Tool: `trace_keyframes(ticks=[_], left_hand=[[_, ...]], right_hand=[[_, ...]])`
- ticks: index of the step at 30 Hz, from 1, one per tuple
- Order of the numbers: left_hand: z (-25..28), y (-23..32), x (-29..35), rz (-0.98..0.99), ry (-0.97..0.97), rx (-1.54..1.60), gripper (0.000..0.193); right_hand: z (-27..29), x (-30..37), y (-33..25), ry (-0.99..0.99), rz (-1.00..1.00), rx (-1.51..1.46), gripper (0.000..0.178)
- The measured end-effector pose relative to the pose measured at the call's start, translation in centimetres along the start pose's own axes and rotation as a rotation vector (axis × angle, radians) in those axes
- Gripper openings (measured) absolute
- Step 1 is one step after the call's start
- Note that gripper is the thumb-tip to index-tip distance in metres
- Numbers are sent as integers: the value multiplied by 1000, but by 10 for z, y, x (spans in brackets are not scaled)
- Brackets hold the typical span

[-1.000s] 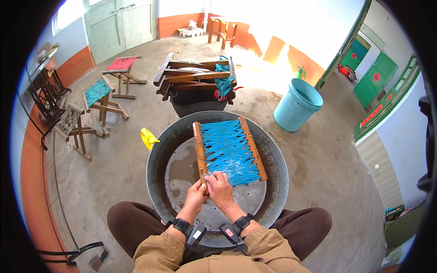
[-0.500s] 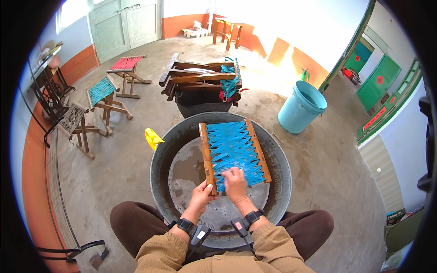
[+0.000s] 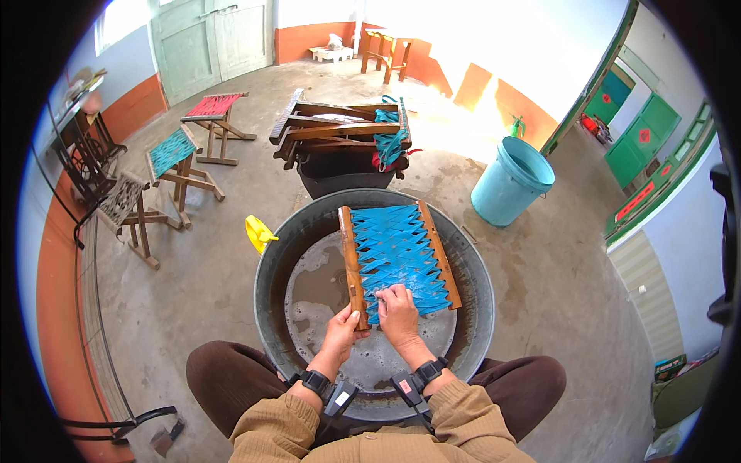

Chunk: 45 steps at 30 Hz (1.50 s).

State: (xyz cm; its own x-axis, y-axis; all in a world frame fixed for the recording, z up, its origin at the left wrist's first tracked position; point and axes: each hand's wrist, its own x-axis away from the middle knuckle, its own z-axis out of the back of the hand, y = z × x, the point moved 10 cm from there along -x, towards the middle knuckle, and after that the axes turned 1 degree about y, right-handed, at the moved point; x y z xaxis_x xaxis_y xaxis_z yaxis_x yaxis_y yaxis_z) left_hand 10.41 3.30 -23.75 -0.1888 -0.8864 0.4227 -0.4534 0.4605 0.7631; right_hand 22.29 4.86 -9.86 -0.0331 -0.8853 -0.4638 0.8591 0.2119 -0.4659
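Note:
A folding stool (image 3: 395, 245) with a woven seat of blue straps between two brown wooden rails lies tilted over a large round metal tub (image 3: 270, 309). My left hand (image 3: 340, 336) grips the near end of its left rail, thumb on top. Pressed against the near part of the straps is my right hand (image 3: 398, 316), its fingers curled together. Whatever is in those fingers is mostly hidden; whitish suds show beside them. Murky, foamy water (image 3: 316, 287) covers the tub's bottom.
Beyond the tub, a dark bucket (image 3: 340, 179) bears several folded wooden stools (image 3: 336, 131). A light-blue bucket (image 3: 502, 189) stands at the right, and a yellow plastic thing (image 3: 259, 233) by the tub's left rim. Strap-seated stools (image 3: 179, 158) stand at the left.
My right hand has shifted only slightly over the near end of the blue straps and looks less blurred. The left hand keeps its hold on the rail.

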Motion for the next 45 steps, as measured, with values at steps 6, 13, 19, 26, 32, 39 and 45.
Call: trace_keyframes(ticks=[6, 13, 19, 26, 32, 39, 45], left_hand=[[2, -2, -2, 5, 12, 42, 35], [-5, 6, 2, 23, -43, -18, 54], [-44, -23, 27, 160, -217, 18, 58], [-64, -52, 47, 275, -271, -226, 67], [-4, 20, 4, -6, 58, -191, 63], [-6, -5, -11, 72, 106, -233, 31], [-8, 1, -10, 53, 100, -258, 33]], right_hand=[[-14, 2, -32, -81, 159, -125, 22], [-7, -2, 60, 4, 3, -60, 18], [2, -14, 94, -122, -109, -272, 17], [31, -18, 100, -251, -84, -316, 19], [42, -15, 62, -137, -80, -317, 25], [-16, 11, 12, -384, 318, -3, 37], [20, -45, 88, -240, 199, 357, 22]])
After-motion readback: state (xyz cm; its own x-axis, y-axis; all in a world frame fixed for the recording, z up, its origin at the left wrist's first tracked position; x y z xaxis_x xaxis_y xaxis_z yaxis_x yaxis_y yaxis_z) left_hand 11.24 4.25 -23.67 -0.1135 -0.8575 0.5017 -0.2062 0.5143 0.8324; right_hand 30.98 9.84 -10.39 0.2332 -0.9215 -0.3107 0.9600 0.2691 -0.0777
